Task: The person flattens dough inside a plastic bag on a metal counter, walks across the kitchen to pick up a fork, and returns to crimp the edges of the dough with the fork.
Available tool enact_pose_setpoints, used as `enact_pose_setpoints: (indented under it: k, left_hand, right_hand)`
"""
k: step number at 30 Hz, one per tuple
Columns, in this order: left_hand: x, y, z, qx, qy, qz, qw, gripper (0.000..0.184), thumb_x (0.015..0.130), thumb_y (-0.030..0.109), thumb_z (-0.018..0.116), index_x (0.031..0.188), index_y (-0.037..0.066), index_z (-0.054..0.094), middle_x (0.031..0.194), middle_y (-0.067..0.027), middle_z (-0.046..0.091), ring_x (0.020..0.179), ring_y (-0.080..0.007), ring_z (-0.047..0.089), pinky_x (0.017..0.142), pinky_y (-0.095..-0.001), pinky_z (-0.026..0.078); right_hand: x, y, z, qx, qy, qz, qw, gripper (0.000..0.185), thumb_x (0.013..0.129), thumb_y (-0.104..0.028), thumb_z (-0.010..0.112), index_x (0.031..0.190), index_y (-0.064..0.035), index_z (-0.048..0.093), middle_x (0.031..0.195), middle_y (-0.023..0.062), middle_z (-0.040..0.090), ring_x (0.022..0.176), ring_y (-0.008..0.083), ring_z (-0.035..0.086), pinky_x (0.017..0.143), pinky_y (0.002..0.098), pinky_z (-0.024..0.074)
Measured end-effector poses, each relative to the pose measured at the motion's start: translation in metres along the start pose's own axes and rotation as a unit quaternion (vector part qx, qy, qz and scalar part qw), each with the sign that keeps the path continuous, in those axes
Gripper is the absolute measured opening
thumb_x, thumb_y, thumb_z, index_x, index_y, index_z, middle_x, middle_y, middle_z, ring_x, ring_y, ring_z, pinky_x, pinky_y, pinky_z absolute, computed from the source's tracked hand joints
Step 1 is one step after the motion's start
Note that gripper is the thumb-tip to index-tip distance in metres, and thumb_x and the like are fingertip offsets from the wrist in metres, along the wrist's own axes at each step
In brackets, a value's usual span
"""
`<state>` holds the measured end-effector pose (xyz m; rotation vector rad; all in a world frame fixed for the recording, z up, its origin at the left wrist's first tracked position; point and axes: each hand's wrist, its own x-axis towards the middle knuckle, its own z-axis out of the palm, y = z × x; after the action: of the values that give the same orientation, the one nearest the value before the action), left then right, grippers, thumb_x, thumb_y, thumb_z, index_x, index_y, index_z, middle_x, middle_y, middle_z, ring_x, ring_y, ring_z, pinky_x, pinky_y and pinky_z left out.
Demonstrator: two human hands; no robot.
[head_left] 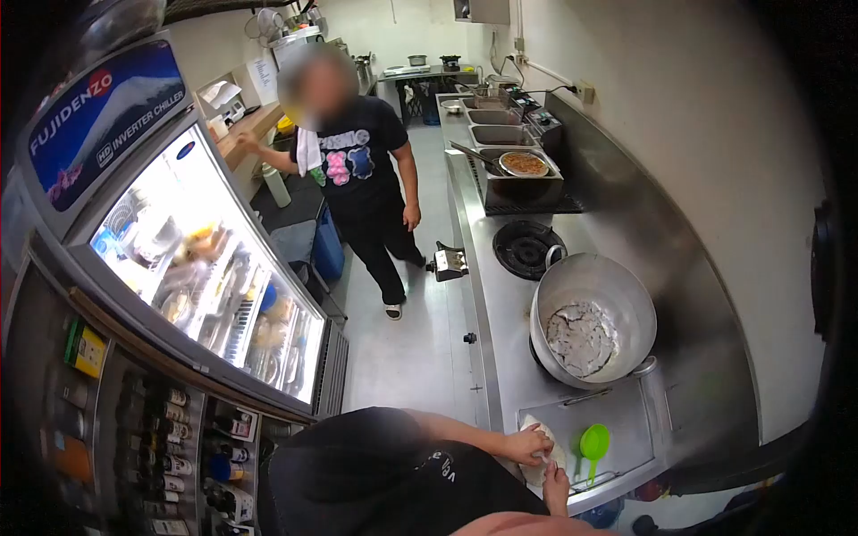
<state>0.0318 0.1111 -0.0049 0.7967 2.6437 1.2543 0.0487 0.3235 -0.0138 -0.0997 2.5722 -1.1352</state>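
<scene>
My left hand (530, 444) is closed on a white plastic bag (534, 423) at the near end of the steel counter. Just below it, my right hand (556, 487) has its fingers pinched at the same bag, close to the left fingers. What the bag contains cannot be made out. A bright green plastic dipper (594, 440) lies to the right of my hands on a sunken steel tray (630, 420). Beyond it stands a big metal pot (626, 281), its inside bottom covered with a patchy whitish and dark layer.
A black burner (529, 250) sits past the pot, then a plate of brown food (524, 164) and fryer basins (502, 136). Another person (357, 170) stands in the aisle beside a lit glass-door chiller (206, 268). Bottles (174, 447) fill shelves at lower left.
</scene>
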Motion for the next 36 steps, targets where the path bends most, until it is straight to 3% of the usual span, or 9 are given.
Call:
enact_pose_setpoints:
  k: [4, 9, 14, 17, 18, 23, 26, 34, 36]
  left_hand:
    - [-0.002, -0.003, 0.010, -0.003, 0.006, -0.017, 1.000, 0.032, 0.072, 0.029, 0.067, 0.098, 0.012, 0.056, 0.096, -0.0056, 0.061, 0.102, -0.0278, 0.056, 0.102, -0.0655, 0.022]
    - [-0.006, 0.004, 0.014, 0.028, 0.020, -0.035, 0.999, 0.034, 0.074, 0.031, 0.067, 0.101, 0.013, 0.057, 0.095, -0.0062, 0.060, 0.103, -0.0284, 0.055, 0.101, -0.0675, 0.022]
    - [-0.005, 0.018, 0.013, 0.097, 0.045, -0.032, 0.994, 0.029, 0.075, 0.028, 0.066, 0.097, 0.011, 0.058, 0.105, -0.0092, 0.055, 0.109, -0.0286, 0.051, 0.097, -0.0690, 0.026]
    - [-0.003, 0.012, 0.013, 0.029, 0.049, -0.013, 0.998, 0.028, 0.075, 0.027, 0.066, 0.095, 0.009, 0.058, 0.110, -0.0100, 0.052, 0.111, -0.0292, 0.050, 0.096, -0.0687, 0.028]
    - [-0.003, 0.010, 0.014, 0.027, 0.052, -0.013, 0.998, 0.028, 0.075, 0.027, 0.066, 0.095, 0.009, 0.058, 0.110, -0.0100, 0.052, 0.111, -0.0292, 0.050, 0.096, -0.0687, 0.028]
    - [-0.005, 0.001, 0.009, -0.073, 0.047, 0.073, 0.993, 0.025, 0.073, 0.022, 0.065, 0.089, 0.004, 0.057, 0.099, -0.0147, 0.057, 0.098, -0.0348, 0.056, 0.087, -0.0459, 0.045]
    - [-0.006, -0.006, 0.013, -0.094, 0.081, 0.087, 0.989, 0.023, 0.072, 0.020, 0.063, 0.086, 0.002, 0.057, 0.092, -0.0164, 0.058, 0.090, -0.0362, 0.058, 0.078, -0.0420, 0.047]
    - [-0.004, -0.002, 0.009, -0.082, 0.059, 0.056, 0.993, 0.026, 0.074, 0.021, 0.062, 0.092, 0.003, 0.058, 0.096, -0.0151, 0.059, 0.094, -0.0352, 0.058, 0.081, -0.0412, 0.046]
    - [-0.002, -0.001, 0.010, -0.063, 0.090, 0.047, 0.993, 0.024, 0.072, 0.025, 0.065, 0.085, 0.005, 0.059, 0.089, -0.0151, 0.060, 0.090, -0.0346, 0.059, 0.078, -0.0429, 0.046]
  right_hand:
    - [0.008, 0.008, 0.022, 0.007, 0.037, -0.014, 0.999, 0.056, 0.092, -0.048, 0.052, 0.079, 0.0066, 0.058, 0.067, 0.0190, 0.060, 0.061, 0.0297, 0.055, 0.060, 0.0406, 0.0432]
    - [0.004, -0.008, 0.026, 0.067, 0.069, -0.022, 0.995, 0.046, 0.095, -0.036, 0.053, 0.075, 0.0048, 0.056, 0.066, 0.0174, 0.059, 0.058, 0.0237, 0.054, 0.056, 0.0390, 0.0412]
    - [-0.001, -0.004, 0.019, 0.023, 0.071, -0.042, 0.996, 0.045, 0.096, -0.034, 0.051, 0.072, 0.0039, 0.055, 0.064, 0.0146, 0.059, 0.055, 0.0196, 0.053, 0.053, 0.0362, 0.0403]
    - [-0.001, -0.006, 0.017, -0.006, 0.077, -0.070, 0.995, 0.045, 0.096, -0.035, 0.052, 0.072, 0.0028, 0.055, 0.061, 0.0109, 0.058, 0.055, 0.0190, 0.052, 0.052, 0.0355, 0.0397]
    - [-0.008, -0.025, 0.012, 0.053, 0.058, -0.046, 0.996, 0.044, 0.096, -0.036, 0.051, 0.070, -0.0002, 0.054, 0.058, 0.0076, 0.054, 0.052, 0.0170, 0.050, 0.049, 0.0341, 0.0377]
    - [-0.001, -0.005, 0.020, 0.223, -0.012, 0.055, 0.973, 0.042, 0.096, -0.044, 0.050, 0.070, -0.0102, 0.051, 0.050, -0.0019, 0.042, 0.039, 0.0093, 0.036, 0.037, 0.0277, 0.0268]
    - [-0.015, -0.042, 0.004, 0.276, -0.082, 0.157, 0.945, 0.044, 0.093, -0.054, 0.048, 0.077, -0.0136, 0.047, 0.047, -0.0043, 0.033, 0.031, 0.0063, 0.026, 0.030, 0.0231, 0.0162]
    - [-0.018, -0.041, -0.003, 0.392, -0.149, 0.187, 0.888, 0.044, 0.094, -0.057, 0.043, 0.083, -0.0139, 0.044, 0.049, -0.0045, 0.029, 0.033, 0.0056, 0.024, 0.031, 0.0222, 0.0167]
    - [-0.017, -0.043, -0.006, 0.413, -0.155, 0.210, 0.873, 0.043, 0.094, -0.055, 0.044, 0.083, -0.0132, 0.044, 0.049, -0.0044, 0.030, 0.033, 0.0055, 0.025, 0.031, 0.0220, 0.0169]
